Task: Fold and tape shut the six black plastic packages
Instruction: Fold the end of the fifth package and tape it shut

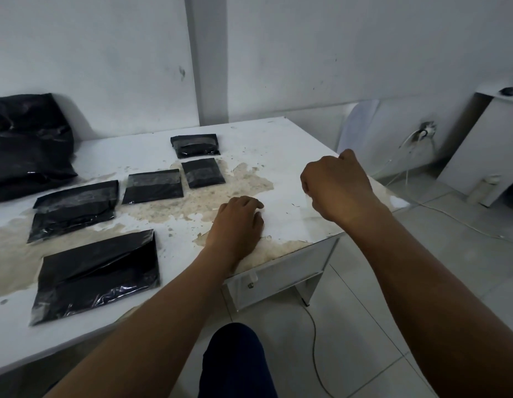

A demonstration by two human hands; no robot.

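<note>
Five flat black plastic packages lie on the white table [278, 139]: the largest [97, 275] near the front left edge, one [74, 209] behind it, then one [153, 186], one [203, 172] and the farthest [195, 145]. Clear tape bands show across the four farther ones. A bulky black bag [28, 145] leans on the wall at far left. My left hand [238, 222] rests knuckles-up on the table, fingers curled down; anything under it is hidden. My right hand [335, 185] is raised in a fist over the table's right side, seemingly pinching a faint clear tape strip [310, 203].
The tabletop is stained brown in the middle and along the front. Its right corner [399, 201] is close to my right hand. A drawer [275, 280] sits under the front edge. Cables [314, 340] run over the tiled floor; a white cabinet [485, 156] stands at right.
</note>
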